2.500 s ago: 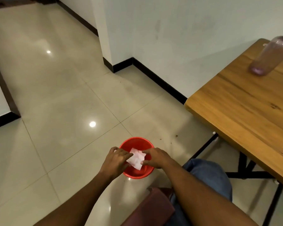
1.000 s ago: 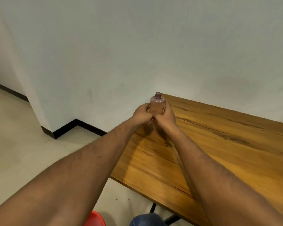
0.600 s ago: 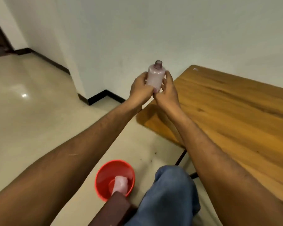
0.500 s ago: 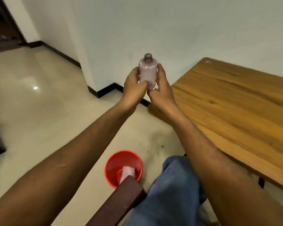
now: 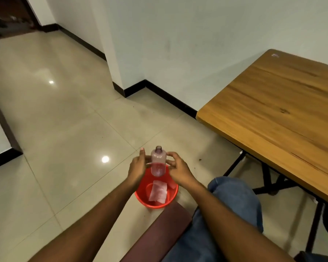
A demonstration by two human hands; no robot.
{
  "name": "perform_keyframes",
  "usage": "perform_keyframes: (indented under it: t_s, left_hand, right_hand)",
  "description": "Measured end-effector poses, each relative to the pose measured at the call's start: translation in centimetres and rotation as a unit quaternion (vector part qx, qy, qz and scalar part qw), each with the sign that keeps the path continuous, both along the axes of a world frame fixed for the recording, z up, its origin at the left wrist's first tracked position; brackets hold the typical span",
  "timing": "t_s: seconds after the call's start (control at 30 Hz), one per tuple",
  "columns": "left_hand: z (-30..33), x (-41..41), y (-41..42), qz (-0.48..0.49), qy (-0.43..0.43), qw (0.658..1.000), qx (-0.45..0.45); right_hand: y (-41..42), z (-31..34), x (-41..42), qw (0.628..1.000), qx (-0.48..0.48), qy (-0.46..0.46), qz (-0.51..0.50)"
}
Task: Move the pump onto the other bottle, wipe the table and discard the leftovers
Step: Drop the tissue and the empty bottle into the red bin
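An empty, pump-less pink translucent bottle (image 5: 158, 162) hangs upright just above a red bin (image 5: 170, 199) on the floor. My left hand (image 5: 138, 168) and my right hand (image 5: 177, 170) flank the bottle with fingers spread, not wrapped around it. I cannot tell if the thumbs touch it. A crumpled white wipe (image 5: 158, 191) lies inside the bin. The wooden table (image 5: 276, 114) stands to the right, with a small wet spot (image 5: 274, 55) near its far corner. No pump or second bottle is in view.
My blue-jeaned knee (image 5: 233, 201) and a dark red seat edge (image 5: 165, 227) sit close beside the bin. Black table legs (image 5: 265, 174) stand under the table. A white wall with a black skirting board (image 5: 170, 97) runs behind, and glossy tiled floor lies to the left.
Both hands brought the bottle from beside the table's corner down to just above the red bin. Their fingers, closed on it before, are now spread. The wipe dropped earlier lies in the bin.
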State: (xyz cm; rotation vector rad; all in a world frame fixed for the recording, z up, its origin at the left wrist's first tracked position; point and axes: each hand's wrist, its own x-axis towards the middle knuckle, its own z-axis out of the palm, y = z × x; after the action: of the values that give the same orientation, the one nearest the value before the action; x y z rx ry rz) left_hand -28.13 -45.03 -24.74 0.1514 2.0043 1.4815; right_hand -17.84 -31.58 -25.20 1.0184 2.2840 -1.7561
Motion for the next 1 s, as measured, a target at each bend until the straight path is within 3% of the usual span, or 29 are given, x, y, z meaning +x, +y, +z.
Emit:
perform_keyframes:
  t_s: [0.2, 0.33, 0.53, 0.8, 0.9, 1.0]
  left_hand:
    - [-6.9, -0.5, -0.6, 0.014, 0.012, 0.996, -0.082]
    - [-7.2, 0.0, -0.6, 0.017, 0.064, 0.983, -0.17]
    - [-6.0, -0.2, -0.8, 0.019, 0.125, 0.971, -0.201]
    - [2.6, 1.7, 2.5, 0.021, 0.174, 0.982, -0.073]
    - [8.4, 4.1, 5.7, 0.004, 0.235, 0.971, 0.052]
    - [14.0, 5.9, 8.7, 0.004, 0.335, 0.924, 0.185]
  right_hand:
    - [0.2, -3.0, -0.6, 0.995, 0.01, -0.078, 0.06]
    - [0.2, -4.1, -0.4, 0.985, 0.051, -0.13, 0.101]
    - [0.6, -1.8, 0.6, 0.986, 0.107, -0.098, 0.077]
    - [0.8, 5.3, 3.3, 0.973, 0.215, 0.085, -0.017]
    - [1.1, 11.3, 6.5, 0.92, 0.351, 0.163, -0.064]
    - [0.5, 17.0, 9.7, 0.846, 0.451, 0.255, -0.127]
